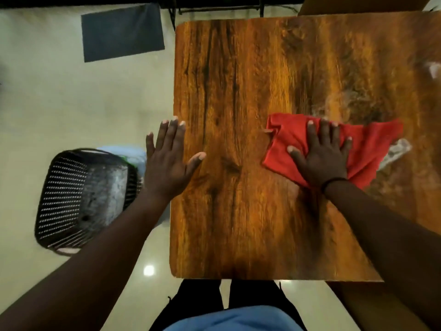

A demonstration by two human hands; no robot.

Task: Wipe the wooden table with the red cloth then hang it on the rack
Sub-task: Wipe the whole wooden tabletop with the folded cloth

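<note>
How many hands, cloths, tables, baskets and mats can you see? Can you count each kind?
Hands: 2, the left hand held open at the table's edge and the right hand flat on the cloth
Red cloth: 1
Wooden table: 1
Black basket: 1
Dark mat on the floor: 1
Total: 6

red cloth, orange-brown grained table

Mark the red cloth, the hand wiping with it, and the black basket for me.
red cloth (284, 144), head view, left part clear of the hand.
right hand (321, 158), head view, back of the hand, pressed flat on the cloth.
black basket (64, 197), head view, perforated side wall.
</note>
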